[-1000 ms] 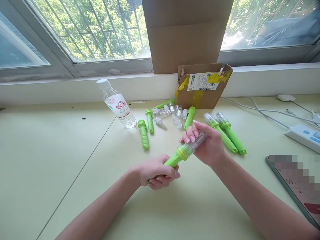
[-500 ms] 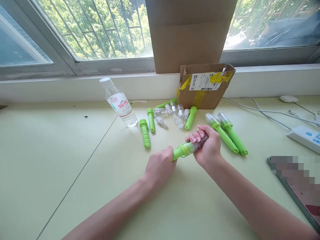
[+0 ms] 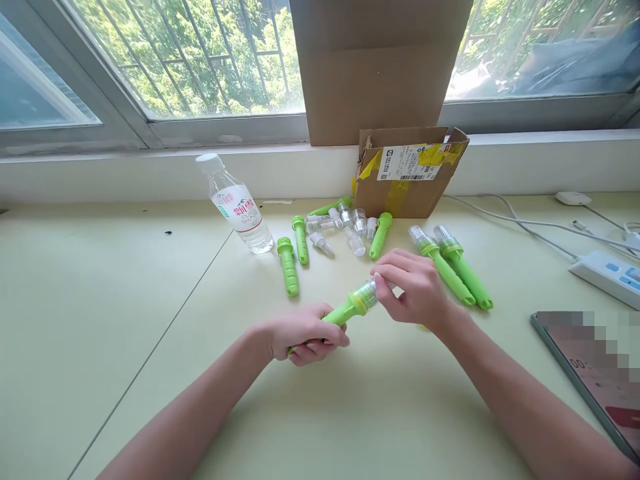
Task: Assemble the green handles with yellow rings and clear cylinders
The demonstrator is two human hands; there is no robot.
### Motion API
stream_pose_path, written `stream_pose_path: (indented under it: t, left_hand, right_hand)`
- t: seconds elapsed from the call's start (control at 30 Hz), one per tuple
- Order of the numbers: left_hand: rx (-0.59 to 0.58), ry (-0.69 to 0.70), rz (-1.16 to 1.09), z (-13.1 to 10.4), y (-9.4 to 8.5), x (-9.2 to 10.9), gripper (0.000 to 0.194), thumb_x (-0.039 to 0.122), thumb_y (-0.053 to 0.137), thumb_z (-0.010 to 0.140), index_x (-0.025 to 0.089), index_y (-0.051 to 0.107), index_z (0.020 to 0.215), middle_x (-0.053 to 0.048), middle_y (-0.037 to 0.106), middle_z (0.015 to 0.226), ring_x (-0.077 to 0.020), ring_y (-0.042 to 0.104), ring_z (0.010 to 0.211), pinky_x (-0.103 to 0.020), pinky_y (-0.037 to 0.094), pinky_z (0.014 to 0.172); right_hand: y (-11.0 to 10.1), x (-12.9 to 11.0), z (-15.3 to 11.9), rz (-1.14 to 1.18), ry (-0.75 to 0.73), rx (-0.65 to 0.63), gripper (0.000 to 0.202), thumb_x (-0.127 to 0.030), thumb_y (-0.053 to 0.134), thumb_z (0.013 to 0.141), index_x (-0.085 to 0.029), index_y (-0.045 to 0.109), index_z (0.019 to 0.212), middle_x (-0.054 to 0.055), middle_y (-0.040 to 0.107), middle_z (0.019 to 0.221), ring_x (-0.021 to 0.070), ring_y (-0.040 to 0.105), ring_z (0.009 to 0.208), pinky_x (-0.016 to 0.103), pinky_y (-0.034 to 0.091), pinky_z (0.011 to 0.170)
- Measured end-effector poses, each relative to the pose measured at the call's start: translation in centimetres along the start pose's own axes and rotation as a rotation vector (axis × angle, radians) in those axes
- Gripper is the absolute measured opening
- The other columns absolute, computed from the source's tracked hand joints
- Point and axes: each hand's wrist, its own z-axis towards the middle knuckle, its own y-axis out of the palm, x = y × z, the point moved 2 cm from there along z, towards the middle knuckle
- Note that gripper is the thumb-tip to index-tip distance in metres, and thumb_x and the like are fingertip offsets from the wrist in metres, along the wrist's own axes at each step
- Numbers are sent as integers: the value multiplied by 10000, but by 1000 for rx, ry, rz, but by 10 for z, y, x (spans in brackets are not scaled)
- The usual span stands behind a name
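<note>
One dark-cased phone [image 3: 583,383] lies at near right, "00" legible on its partly pixelated screen. Beyond, above a smooth pale tabletop [image 3: 320,433], the left hand [image 3: 315,335] is wrapped around a bright green plastic handle [image 3: 345,312]. The right hand [image 3: 413,287] grasps its clear ribbed plastic cap [image 3: 367,294] with the fingers, knuckles up; half a second ago it was a palm-up fist around that cap. Two similar green, clear-capped tubes [image 3: 469,276] lie behind the right hand. Farther back are loose green handles [image 3: 289,270], clear plastic pieces [image 3: 355,240] and a clear water bottle [image 3: 240,210] with red Chinese characters on its label. Behind stands a brown cardboard box [image 3: 423,200] with yellow tape and a white barcoded label [image 3: 406,163], its print too small to read.
</note>
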Motion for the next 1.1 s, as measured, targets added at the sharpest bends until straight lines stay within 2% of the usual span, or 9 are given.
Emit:
stream_pose_path:
  t: [0.17, 0.43, 0.53, 0.6, 0.7, 0.87, 0.93, 1.0, 1.1]
  left_hand:
    - [71, 10, 137, 2, 8, -2, 300, 260, 554, 698, 207, 313, 528, 80, 275, 410, -54, 206, 335, -187, 121, 302]
    - [651, 186, 620, 11, 13, -3, 240, 207, 468, 686, 206, 252, 579, 58, 266, 513, -80, 233, 442, -251, 158, 423]
    - [917, 178, 915, 11, 12, 0, 197, 203, 440, 743, 209, 307, 598, 39, 334, 522, -106, 280, 456, -268, 162, 463]
    - [1012, 144, 1038, 10, 11, 1, 180, 201, 420, 773, 212, 339, 612, 25, 363, 528, -127, 338, 469, -272, 171, 486]
    - [944, 122, 1003, 9, 6, 1, 187, 192, 452, 739, 208, 345, 586, 22, 379, 525, -129, 377, 475, -266, 195, 488]
    - [582, 45, 555, -1, -14, 2, 288, 240, 552, 665, 213, 289, 551, 64, 268, 472, -83, 277, 412, -240, 169, 416]
    - [343, -34, 382, -7, -18, 3, 317, 297, 581, 686, 212, 321, 527, 65, 297, 443, -76, 253, 384, -229, 161, 382]
    - [229, -13, 313, -12, -19, 6, 371, 319, 587, 699, 207, 306, 484, 65, 281, 421, -65, 219, 369, -225, 140, 368]
    - [230, 2, 339, -10, -15, 5, 350, 315, 573, 700, 208, 313, 492, 59, 290, 424, -72, 244, 365, -235, 144, 367]
  right_hand:
    - [5, -2, -5, -165, -57, 68, 307, -265, 466, 792, -227, 419, 492, 6, 449, 481, 139, 292, 479, 314, 209, 505]
    - [9, 0, -3, -249, 128, 74, 346, -245, 450, 826, -199, 369, 493, -11, 365, 454, 108, 219, 451, 300, 145, 496]
    - [10, 1, -1, -251, 179, 91, 366, -258, 468, 836, -192, 391, 485, -13, 372, 450, 101, 213, 445, 298, 135, 499]
    - [10, 1, -1, -296, 170, 88, 377, -261, 455, 855, -188, 407, 488, -10, 383, 455, 103, 220, 450, 300, 127, 505]
    - [12, 0, -1, -385, 94, -83, 391, -260, 417, 883, -182, 432, 500, 4, 425, 476, 110, 239, 468, 313, 116, 521]
    - [15, -13, -1, -369, -72, -443, 58, -183, 504, 716, -173, 559, 731, 45, 568, 688, 153, 396, 599, 299, 180, 539]
    - [16, -19, 1, -407, -102, -458, 166, -155, 519, 671, -173, 567, 829, 53, 586, 762, 175, 436, 666, 295, 204, 551]
    - [18, -23, 1, -506, -129, -417, 148, -104, 499, 694, -174, 556, 810, 59, 587, 767, 185, 449, 692, 302, 206, 560]
    - [24, -20, -1, -629, -137, -358, 164, -23, 466, 677, -179, 515, 683, 42, 560, 639, 163, 405, 593, 316, 158, 540]
